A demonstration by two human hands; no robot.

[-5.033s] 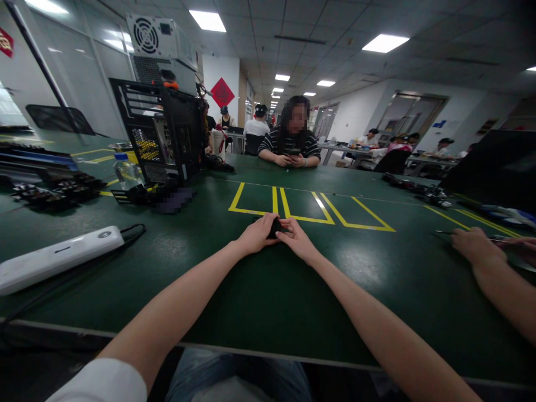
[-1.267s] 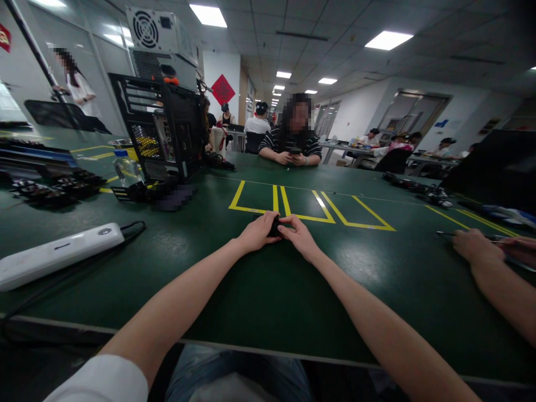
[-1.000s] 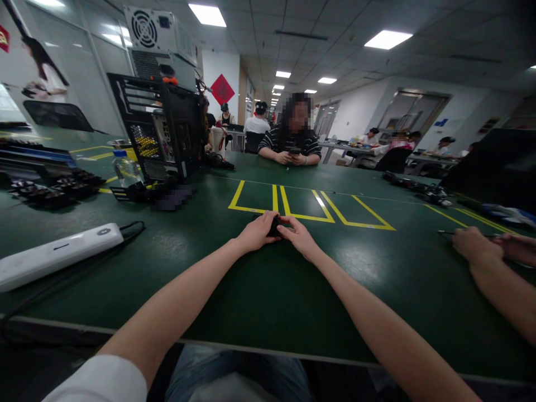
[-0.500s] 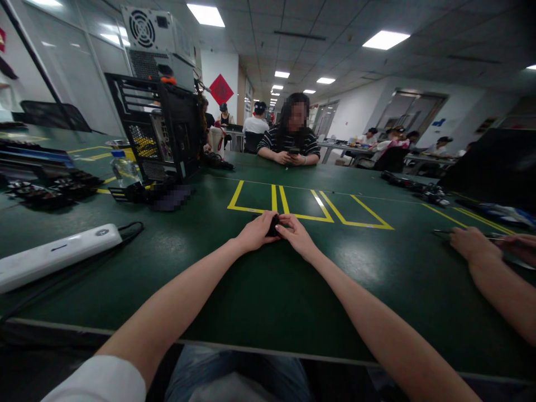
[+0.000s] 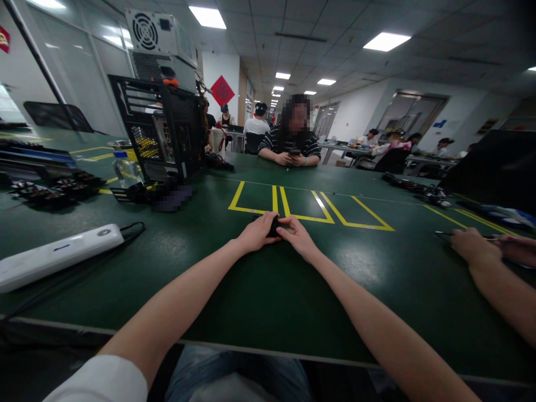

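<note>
My left hand (image 5: 256, 233) and my right hand (image 5: 298, 237) meet in the middle of the green table (image 5: 259, 290), both arms stretched out. Between them sits a small black object (image 5: 274, 226), mostly hidden by the fingers. Both hands curl around it, left from the left side, right from the right. What the object is I cannot make out.
Yellow tape boxes (image 5: 307, 205) lie just beyond my hands. A white power strip (image 5: 56, 255) lies at the left, an open computer case (image 5: 165, 131) behind it. Another person's hand (image 5: 475, 245) rests at the right edge. A person (image 5: 291, 139) sits across the table.
My hands stay on the small black object with only slight finger shifts. A passer-by seen at far left has gone from view.
</note>
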